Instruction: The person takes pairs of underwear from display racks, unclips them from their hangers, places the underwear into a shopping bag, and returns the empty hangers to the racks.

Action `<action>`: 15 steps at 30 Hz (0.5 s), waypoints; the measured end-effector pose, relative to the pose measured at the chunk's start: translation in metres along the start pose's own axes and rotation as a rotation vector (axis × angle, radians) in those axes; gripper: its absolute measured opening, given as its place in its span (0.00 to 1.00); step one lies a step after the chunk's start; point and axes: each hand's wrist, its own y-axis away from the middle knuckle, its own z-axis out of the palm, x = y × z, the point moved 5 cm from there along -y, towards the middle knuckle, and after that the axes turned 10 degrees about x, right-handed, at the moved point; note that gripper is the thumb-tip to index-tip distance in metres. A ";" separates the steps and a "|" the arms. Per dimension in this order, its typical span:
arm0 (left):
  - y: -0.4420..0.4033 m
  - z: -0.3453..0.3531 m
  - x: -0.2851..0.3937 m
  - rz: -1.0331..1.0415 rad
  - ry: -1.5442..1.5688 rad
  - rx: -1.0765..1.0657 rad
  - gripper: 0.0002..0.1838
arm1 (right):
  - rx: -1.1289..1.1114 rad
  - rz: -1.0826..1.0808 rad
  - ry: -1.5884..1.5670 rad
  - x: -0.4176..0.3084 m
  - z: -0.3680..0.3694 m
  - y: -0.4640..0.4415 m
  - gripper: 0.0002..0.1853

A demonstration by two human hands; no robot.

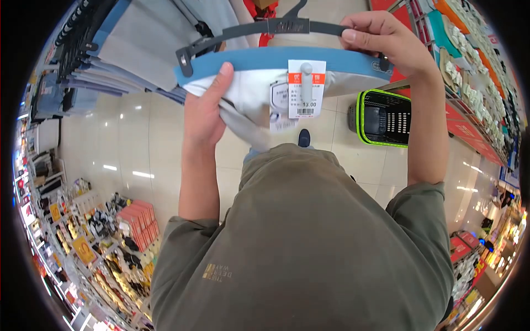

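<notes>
A black clip hanger (pixel 326 27) carries a pale garment (pixel 248 91) that looks like underpants, with a wide blue waistband (pixel 248 59). My right hand (pixel 389 41) pinches the hanger's right arm between thumb and fingers, near the right clip. At the other side, my left hand (pixel 205 113) is closed on the garment below the left clip, its thumb across the front and the fingers hidden behind. A white and orange price tag (pixel 306 99) reading 13.00 hangs over the waistband, with a second label (pixel 282 113) partly behind it.
Grey garments (pixel 146 41) hang on a rack at upper left. A black basket (pixel 383 118) with a bright green rim stands on the tiled floor (pixel 130 149). Packed shelves (pixel 469 71) line the right; goods and a pink box stack (pixel 138 225) sit at lower left.
</notes>
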 end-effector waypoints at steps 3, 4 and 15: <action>0.018 -0.007 0.004 0.363 -0.204 0.215 0.14 | -0.027 -0.015 -0.030 0.012 -0.007 0.000 0.11; 0.026 -0.010 0.008 0.549 -0.318 0.299 0.14 | -0.043 -0.031 -0.028 0.010 -0.008 -0.001 0.11; 0.046 0.034 -0.061 0.018 -0.242 -0.361 0.24 | -0.013 0.264 -0.504 0.034 -0.002 -0.016 0.07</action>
